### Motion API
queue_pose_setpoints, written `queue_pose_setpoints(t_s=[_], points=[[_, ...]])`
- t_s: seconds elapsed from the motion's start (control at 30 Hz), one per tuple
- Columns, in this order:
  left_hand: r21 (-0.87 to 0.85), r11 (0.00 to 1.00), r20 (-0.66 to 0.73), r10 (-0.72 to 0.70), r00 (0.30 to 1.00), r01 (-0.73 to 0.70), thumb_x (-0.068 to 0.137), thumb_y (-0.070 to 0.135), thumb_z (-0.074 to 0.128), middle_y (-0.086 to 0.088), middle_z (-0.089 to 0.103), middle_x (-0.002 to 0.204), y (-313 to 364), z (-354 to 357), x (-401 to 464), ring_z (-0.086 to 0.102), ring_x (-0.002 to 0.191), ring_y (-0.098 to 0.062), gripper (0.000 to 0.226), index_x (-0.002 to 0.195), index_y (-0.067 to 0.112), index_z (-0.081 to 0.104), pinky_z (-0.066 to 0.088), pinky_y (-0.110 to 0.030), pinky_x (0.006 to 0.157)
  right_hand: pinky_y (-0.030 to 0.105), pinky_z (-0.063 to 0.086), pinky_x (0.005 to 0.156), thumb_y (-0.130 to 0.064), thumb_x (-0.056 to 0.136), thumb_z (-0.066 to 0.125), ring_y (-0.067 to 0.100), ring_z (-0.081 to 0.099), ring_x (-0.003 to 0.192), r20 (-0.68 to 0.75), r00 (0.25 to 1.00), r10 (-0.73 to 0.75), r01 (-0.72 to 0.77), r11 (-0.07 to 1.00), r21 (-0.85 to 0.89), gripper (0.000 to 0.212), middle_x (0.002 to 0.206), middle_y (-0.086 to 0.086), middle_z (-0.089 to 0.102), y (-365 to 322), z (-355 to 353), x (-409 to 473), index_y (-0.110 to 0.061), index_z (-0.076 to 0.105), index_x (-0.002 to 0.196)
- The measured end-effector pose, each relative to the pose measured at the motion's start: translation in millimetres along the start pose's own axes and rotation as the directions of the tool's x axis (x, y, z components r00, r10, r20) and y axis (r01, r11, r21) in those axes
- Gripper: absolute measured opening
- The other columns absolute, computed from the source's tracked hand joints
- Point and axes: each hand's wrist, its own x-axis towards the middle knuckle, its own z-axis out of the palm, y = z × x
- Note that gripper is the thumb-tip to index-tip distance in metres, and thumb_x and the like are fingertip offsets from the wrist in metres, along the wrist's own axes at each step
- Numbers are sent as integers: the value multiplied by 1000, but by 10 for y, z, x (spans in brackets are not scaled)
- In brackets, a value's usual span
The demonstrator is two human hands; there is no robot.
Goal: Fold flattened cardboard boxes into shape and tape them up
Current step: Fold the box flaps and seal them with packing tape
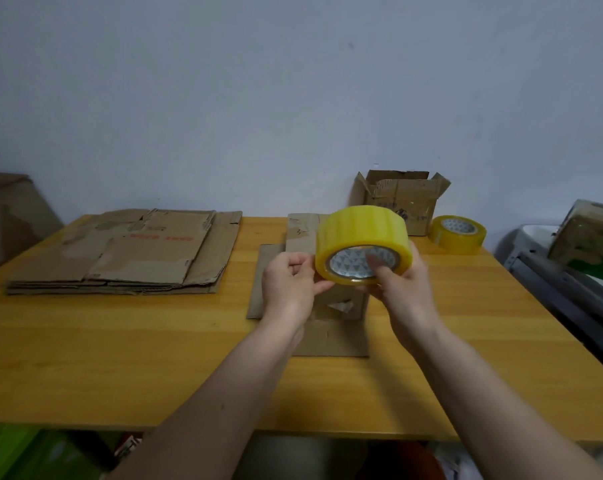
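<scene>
Your fingers (383, 268) on the right hand (402, 285) are curled round a roll of yellow tape (362, 245), with one finger poked into the hole in the middle and the palm under the roll. Your left hand (288, 282) is right beside it, and its fingertips and thumb pinch at the left edge of the roll. You hold the roll up in the air, over a flat cardboard box (307, 306) that lies on the wooden table (120, 358) right in front of you. That flat box has a small torn bit of old tape on it. Far to the left on the table sits a stack of flat cardboard boxes (127, 251), one on top of the other, and the top one has red letters on it. At the back of the table, near the wall (293, 81), stands a small open box (402, 202) with its flaps sticking up. Just beside it, to the right, a second roll of yellow tape (457, 233) rests on the table. Off the right side of the table you can see a wrapped parcel (587, 237) sitting on a grey thing, but what the grey thing is you cannot tell.
</scene>
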Motion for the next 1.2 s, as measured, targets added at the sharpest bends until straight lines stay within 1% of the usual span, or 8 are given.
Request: queue_pose_setpoints(t_s=[0.1, 0.27, 0.57, 0.7, 0.83, 0.93, 1.13, 1.2], points=[[-111, 987, 72, -106, 992, 114, 94, 3, 57, -19, 66, 110, 25, -25, -15, 69, 92, -21, 24, 117, -4, 59, 60, -30, 75, 57, 52, 88, -6, 91, 61, 29, 63, 104, -30, 999, -33, 31, 998, -53, 29, 106, 9, 65, -8, -31, 7, -33, 55, 100], [-297, 898, 191, -277, 942, 325, 89, -6, 58, -24, 69, 99, 42, -71, -80, 69, 88, -28, 16, 104, -11, 62, 60, -34, 71, 55, 51, 89, -6, 91, 60, 27, 60, 108, -91, 996, 7, -14, 997, -80, 33, 114, 7, 60, 43, -68, 55, -28, 48, 114], [-91, 971, 98, -211, 973, 220, 92, 3, 60, -7, 60, 73, -28, -171, -35, 60, 74, -14, 5, 90, 1, 63, 57, -24, 73, 32, 48, 72, -4, 90, 56, 19, 54, 101, -215, 972, -96, 0, 913, -408, 30, 102, -4, 53, 70, -301, 165, -24, 46, 110], [-112, 958, 87, -254, 963, 263, 93, 3, 59, -8, 60, 74, -63, -205, -25, 58, 75, -15, 4, 91, 2, 62, 55, -25, 75, 41, 50, 84, -6, 91, 54, 24, 55, 107, -170, 979, -108, 8, 865, -502, 31, 108, 1, 57, 88, -280, 152, -14, 53, 120], [-103, 947, 79, -297, 952, 304, 93, 3, 59, -7, 58, 74, -158, -274, -7, 57, 72, -13, 5, 89, 3, 62, 54, -25, 76, 35, 43, 76, -3, 89, 47, 28, 53, 106, -44, 971, -236, 141, 708, -692, 46, 115, 10, 59, 77, -324, 105, -13, 43, 133], [-154, 910, 138, -366, 920, 385, 92, 2, 58, -7, 59, 73, -194, -322, 11, 58, 73, -15, 4, 90, 2, 61, 53, -27, 74, 35, 41, 69, -1, 89, 48, 34, 57, 95, 2, 965, -263, 171, 622, -764, 50, 99, 10, 58, 72, -316, 89, -12, 37, 137], [-169, 888, 221, -389, 894, 429, 85, 7, 68, -5, 60, 78, -234, -344, 22, 58, 78, -16, 6, 87, 7, 62, 54, -30, 77, 46, 51, 70, -9, 93, 52, 28, 56, 84, 58, 976, -212, 181, 625, -759, 44, 90, 4, 56, 15, -294, 98, -18, 31, 131], [-118, 909, 176, -378, 909, 400, 84, 10, 70, -4, 63, 89, -258, -347, 35, 57, 90, -17, 9, 87, 12, 63, 52, -36, 88, 38, 50, 67, -17, 92, 60, 19, 54, 84, -13, 988, -155, 110, 757, -644, 34, 91, -4, 55, 4, -298, 143, -20, 41, 120]])
